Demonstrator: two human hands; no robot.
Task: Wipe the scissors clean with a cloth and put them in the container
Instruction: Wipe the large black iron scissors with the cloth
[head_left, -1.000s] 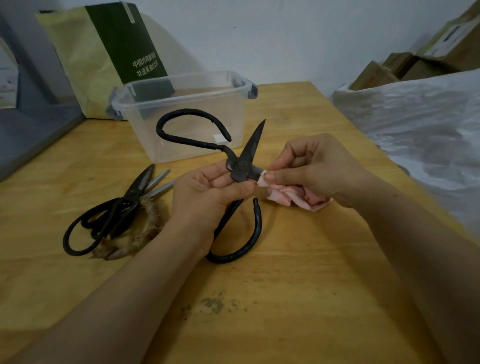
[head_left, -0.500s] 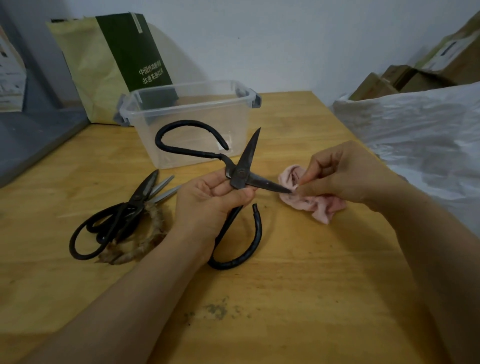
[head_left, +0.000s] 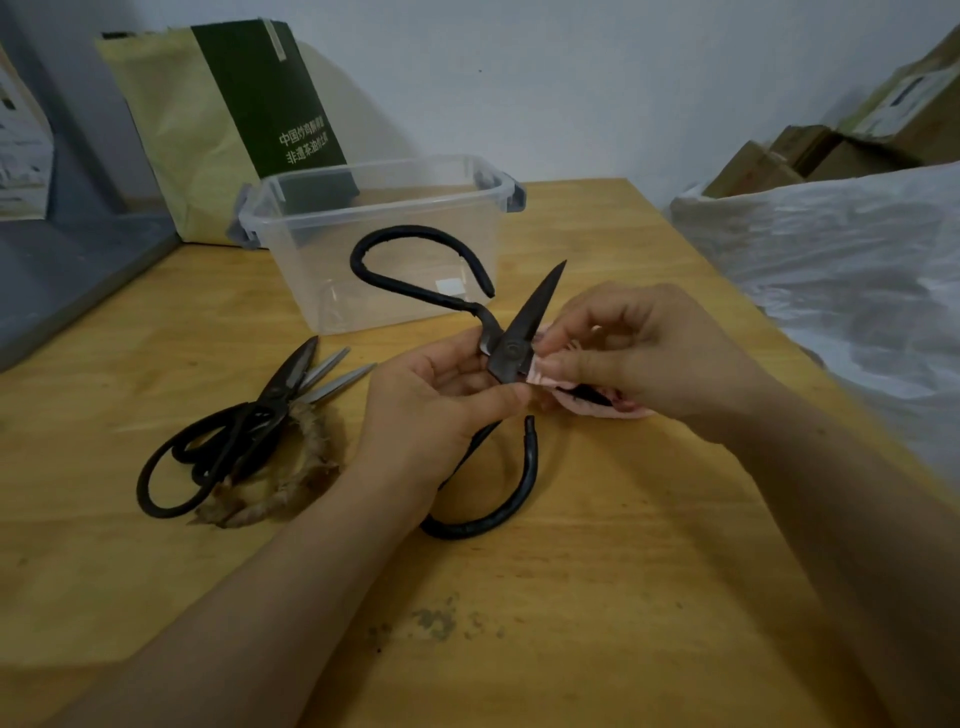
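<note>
Near container (head_left: 322, 260), scissors (head_left: 511, 353) open, upper blade pointing up-right

The left hand (head_left: 431, 410) and right hand (head_left: 649, 353) are bare, forearms (head_left: 249, 613) likewise, nails (head_left: 555, 365) seemingly short.

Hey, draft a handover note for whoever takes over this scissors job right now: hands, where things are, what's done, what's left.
Left hand grips the large black scissors near the pivot, blades open.
Right hand pinches the pink cloth onto the lower blade by the pivot.
Clear container stands behind, no scissors inside. Other scissors lie on the table, left.
Done: wiping under way.
Left: finish wiping, put the scissors in the container.
</note>
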